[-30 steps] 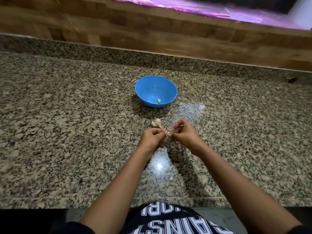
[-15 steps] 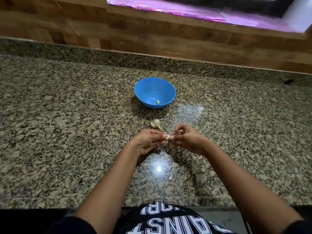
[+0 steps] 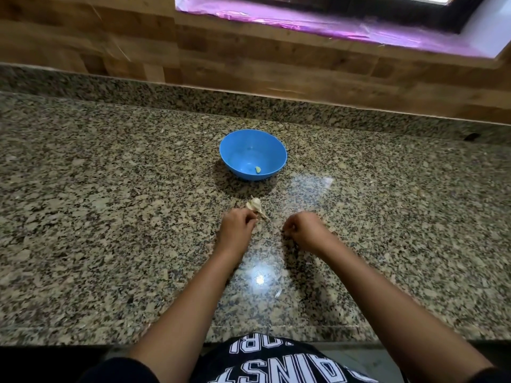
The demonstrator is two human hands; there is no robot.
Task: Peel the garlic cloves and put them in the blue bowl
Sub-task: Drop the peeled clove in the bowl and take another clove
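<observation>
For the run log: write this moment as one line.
phase: peeling | left hand: curled beside garlic remnant | right hand: curled, contents hidden | blue bowl: one peeled clove inside | hands: apart

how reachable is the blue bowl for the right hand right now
Probably yes: only open countertop lies between the right hand and the blue bowl, and the garlic scraps sit off to the side by the left hand.

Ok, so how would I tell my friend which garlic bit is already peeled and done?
Find the speckled granite countertop and the blue bowl standing in its middle. Inside, near the bowl's front wall, lies one small clove. It is smooth, pale yellow-green and alone in the bowl, unlike the dry papery garlic out on the counter.
</observation>
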